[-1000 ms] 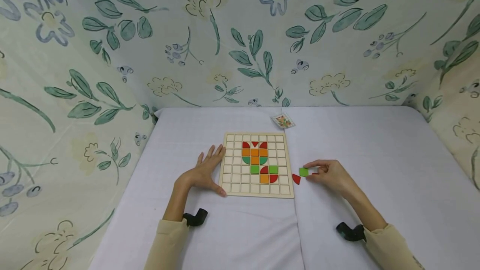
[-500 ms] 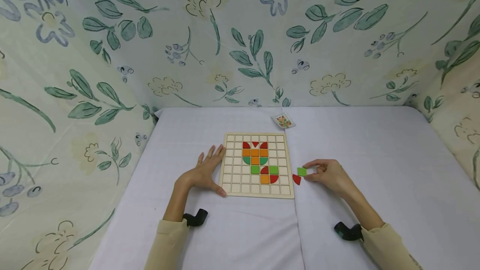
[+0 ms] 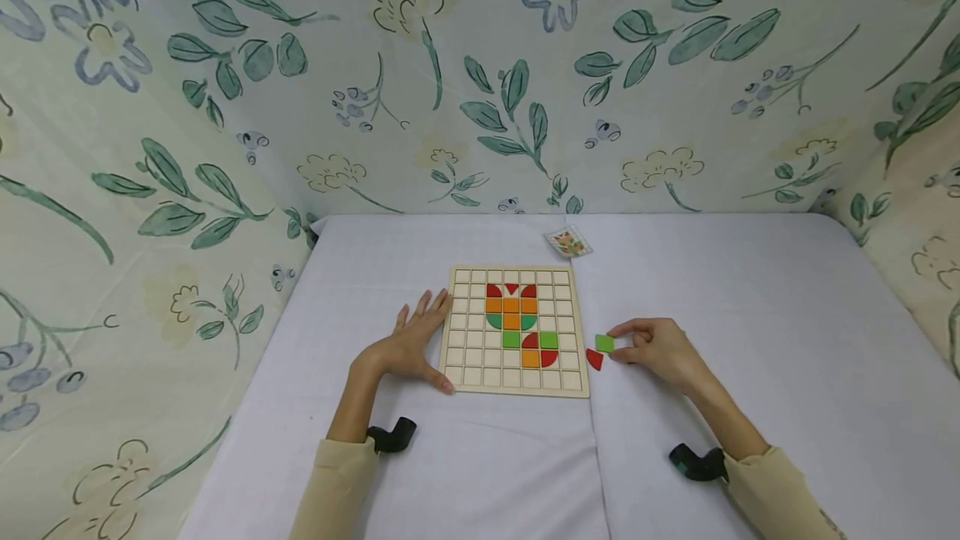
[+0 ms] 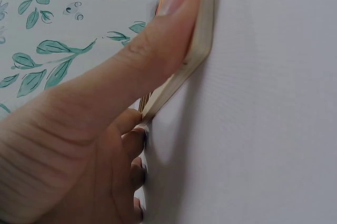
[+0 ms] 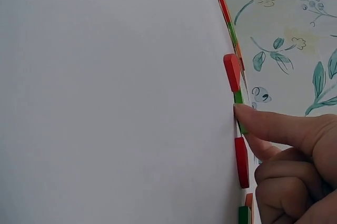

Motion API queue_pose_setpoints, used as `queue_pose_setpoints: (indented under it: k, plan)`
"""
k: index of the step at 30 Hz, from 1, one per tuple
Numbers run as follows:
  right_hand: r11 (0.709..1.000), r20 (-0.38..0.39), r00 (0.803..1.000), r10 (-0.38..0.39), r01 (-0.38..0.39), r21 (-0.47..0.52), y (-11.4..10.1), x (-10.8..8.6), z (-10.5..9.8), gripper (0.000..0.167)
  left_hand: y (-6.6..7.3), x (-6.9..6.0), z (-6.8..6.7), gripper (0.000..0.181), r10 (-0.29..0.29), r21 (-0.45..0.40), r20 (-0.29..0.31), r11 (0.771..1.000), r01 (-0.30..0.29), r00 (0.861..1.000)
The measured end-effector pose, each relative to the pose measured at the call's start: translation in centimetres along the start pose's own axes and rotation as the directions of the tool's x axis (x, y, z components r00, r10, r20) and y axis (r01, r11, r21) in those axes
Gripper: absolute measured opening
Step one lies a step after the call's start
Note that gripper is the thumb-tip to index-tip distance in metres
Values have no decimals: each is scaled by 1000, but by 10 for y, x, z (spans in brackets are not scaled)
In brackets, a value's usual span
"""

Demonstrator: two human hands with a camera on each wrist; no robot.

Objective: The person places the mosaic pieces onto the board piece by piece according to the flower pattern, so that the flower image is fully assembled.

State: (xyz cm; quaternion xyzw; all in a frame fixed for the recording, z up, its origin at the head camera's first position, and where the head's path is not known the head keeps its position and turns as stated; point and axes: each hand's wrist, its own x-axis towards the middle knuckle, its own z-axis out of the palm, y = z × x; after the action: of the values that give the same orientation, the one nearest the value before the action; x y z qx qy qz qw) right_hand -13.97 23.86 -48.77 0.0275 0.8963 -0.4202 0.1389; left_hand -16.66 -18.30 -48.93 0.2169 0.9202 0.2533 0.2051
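On the white-covered table (image 3: 750, 290), a pale wooden grid board (image 3: 475, 357) lies flat, left of the middle and nearer the table's far edge than the bottom of the view. The two hands are apart. The left hand (image 3: 408, 348) has its fingers spread, fingertips touching the board's left edge and thumb at its near left corner. The right hand (image 3: 660, 348), beyond the board's right edge, pinches a light green square tile (image 3: 604, 343) between thumb and index finger, its other fingers curled in. A red quarter-circle tile (image 3: 595, 359) lies between that tile and the board. The right wrist view also shows a red piece (image 5: 241, 162), an orange piece (image 5: 249, 203) and a dark green piece (image 5: 245, 215) near the curled fingers. Red, orange and green tiles fill several cells of the board. A small picture card (image 3: 568, 242) lies between the board and the table's far edge.
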Motion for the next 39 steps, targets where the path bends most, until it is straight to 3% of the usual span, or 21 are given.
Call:
queue_pose_setpoints:
  k: [6, 12, 30, 39]
  plan:
    - [1000, 3, 1000, -14, 15, -16, -7, 1, -2, 36, 0, 0, 0, 149, -5, 2, 1, 1000, 5, 1000]
    - [998, 34, 998, -56, 54, 44, -25, 1, 2, 38, 1, -1, -1, 150, -8, -1, 3, 1000, 8, 1000]
    - [971, 149, 964, -222, 203, 128, -68, 8, 68, 28, 0, 0, 0, 150, -10, 6, 4, 1000, 10, 1000]
    - [978, 143, 971, -193, 178, 112, -77, 8, 85, 24, 0, 1, 1, 150, -13, 12, 5, 1000, 13, 1000]
